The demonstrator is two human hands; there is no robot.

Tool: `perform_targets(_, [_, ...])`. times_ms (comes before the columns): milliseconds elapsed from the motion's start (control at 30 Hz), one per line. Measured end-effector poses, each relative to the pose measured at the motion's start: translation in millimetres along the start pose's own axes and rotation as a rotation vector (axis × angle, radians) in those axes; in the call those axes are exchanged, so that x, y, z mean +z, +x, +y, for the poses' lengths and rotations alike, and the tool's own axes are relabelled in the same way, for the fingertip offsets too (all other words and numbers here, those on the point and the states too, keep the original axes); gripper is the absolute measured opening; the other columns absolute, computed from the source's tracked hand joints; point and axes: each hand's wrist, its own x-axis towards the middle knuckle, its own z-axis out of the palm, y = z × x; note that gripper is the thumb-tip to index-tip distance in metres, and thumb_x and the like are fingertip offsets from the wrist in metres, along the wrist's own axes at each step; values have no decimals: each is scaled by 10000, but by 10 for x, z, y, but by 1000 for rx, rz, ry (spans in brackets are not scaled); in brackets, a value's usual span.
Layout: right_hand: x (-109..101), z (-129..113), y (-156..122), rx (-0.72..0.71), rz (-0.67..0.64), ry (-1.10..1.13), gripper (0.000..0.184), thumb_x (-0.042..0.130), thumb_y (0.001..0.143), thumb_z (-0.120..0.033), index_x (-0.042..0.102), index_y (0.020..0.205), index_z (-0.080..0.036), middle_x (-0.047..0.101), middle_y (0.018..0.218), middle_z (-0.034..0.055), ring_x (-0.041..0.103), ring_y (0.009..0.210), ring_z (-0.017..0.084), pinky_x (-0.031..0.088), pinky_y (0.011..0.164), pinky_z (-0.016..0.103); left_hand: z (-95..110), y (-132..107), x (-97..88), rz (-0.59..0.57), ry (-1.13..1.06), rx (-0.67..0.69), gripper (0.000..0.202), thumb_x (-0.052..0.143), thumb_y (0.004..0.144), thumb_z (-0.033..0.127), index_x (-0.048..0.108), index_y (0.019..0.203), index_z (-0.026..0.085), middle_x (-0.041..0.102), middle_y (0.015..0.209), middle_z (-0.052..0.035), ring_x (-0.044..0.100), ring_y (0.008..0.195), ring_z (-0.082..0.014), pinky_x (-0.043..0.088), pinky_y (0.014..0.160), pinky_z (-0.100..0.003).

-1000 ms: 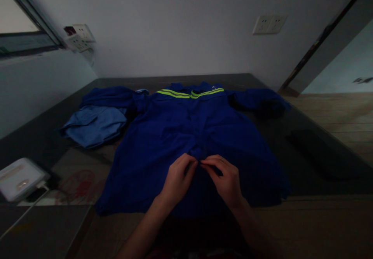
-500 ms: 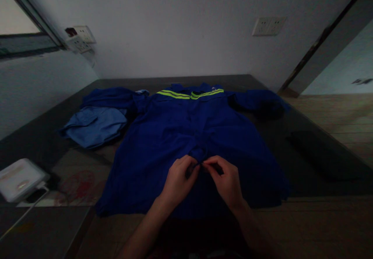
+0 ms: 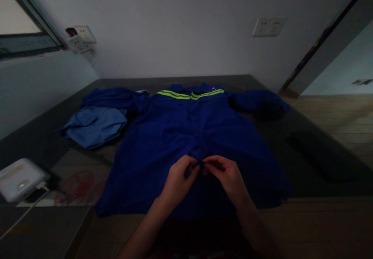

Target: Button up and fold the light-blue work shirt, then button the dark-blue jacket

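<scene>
A dark blue work jacket [image 3: 169, 128] with yellow-green reflective stripes across its chest lies spread out, front up, collar toward the wall. Over the lower part of its front opening, my left hand [image 3: 180, 177] pinches the cloth between thumb and fingers. Close beside it, my right hand [image 3: 227, 175] pinches the same front edge, the fingertips of both hands almost meeting. The cloth is bunched up a little between them. Whether a button or fastener sits in the fingers is too dark and small to make out.
The jacket covers much of a dark table [image 3: 233, 81] against the wall. Folded light blue cloth [image 3: 96, 125] lies at the left. A white box [image 3: 21, 179] with a cable stands at the left front. A black flat item [image 3: 323, 156] lies at the right. Wall sockets [image 3: 269, 27] are behind.
My right hand has shifted slightly and its fingers have flattened a little at the front edge. My left hand keeps its pinch in nearly the same place.
</scene>
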Motion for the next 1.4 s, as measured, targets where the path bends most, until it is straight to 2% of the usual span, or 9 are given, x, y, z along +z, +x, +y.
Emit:
perform_targets(300, [24,-24,-33,-312,37,-259,166,573,856,-219,711,945,-240,654,891,35,629,823,160,526,727,276,23,-22,-30,-55,7,46,116,497,892,207,577,976,196,623,887,-24,587,803,-147,469,725,-255])
perform_targets(467, [-119,-40,-159,-389,125,-471,184,574,865,-236,677,1016,-258,643,982,40,624,912,176,522,810,306,-37,-189,-390,-43,217,34,239,485,902,252,566,1126,233,630,1091,-54,590,1020,-190,472,904,-332])
perform_targets(567, [-430,-45,-284,-426,198,-665,167,581,864,-311,681,991,-272,642,1008,42,617,940,198,509,842,346,-238,-446,-784,16,364,18,256,494,894,327,578,1124,254,635,1099,-51,599,1026,-207,482,911,-359])
perform_targets(700, [-1049,47,-476,-413,226,-962,300,554,845,-478,679,1043,-291,634,1084,67,591,1008,253,481,883,436,-659,-872,-1278,-13,572,29,302,578,817,424,614,1082,284,633,1132,-49,606,1024,-247,496,883,-399])
perform_targets(867, [-1691,192,-692,-321,118,-1186,458,575,743,-624,674,1083,-334,619,1182,86,568,1054,317,470,870,512,-999,-1153,-1566,-91,703,44,367,642,719,398,624,1077,318,616,1190,-55,602,1037,-283,506,853,-413])
perform_targets(1000, [-1913,197,-758,-309,54,-1167,421,567,759,-545,653,1116,-339,615,1199,81,585,1056,297,497,861,480,-955,-1119,-1673,-160,641,24,322,622,705,305,636,1026,313,634,1162,-50,615,1024,-271,514,861,-378])
perform_targets(1167, [-1945,193,-616,-237,93,-1140,322,534,724,-360,687,999,-291,650,1093,79,613,1000,287,504,846,456,-871,-995,-1849,-205,512,-70,300,471,676,158,611,899,301,672,990,4,632,923,-234,525,783,-344])
perform_targets(1267, [-1883,170,-358,-212,146,-1111,293,507,663,-269,694,890,-262,666,971,66,625,925,277,507,804,429,-933,-792,-1903,-126,500,-143,197,428,687,188,554,819,265,660,824,15,624,774,-218,515,688,-337])
perform_targets(1400, [-1787,86,198,-216,98,-1083,287,489,636,-170,694,828,-232,664,891,53,630,852,237,490,783,369,-1133,-242,-1851,-108,541,-141,171,405,682,177,496,823,212,635,861,-48,608,796,-214,493,744,-330])
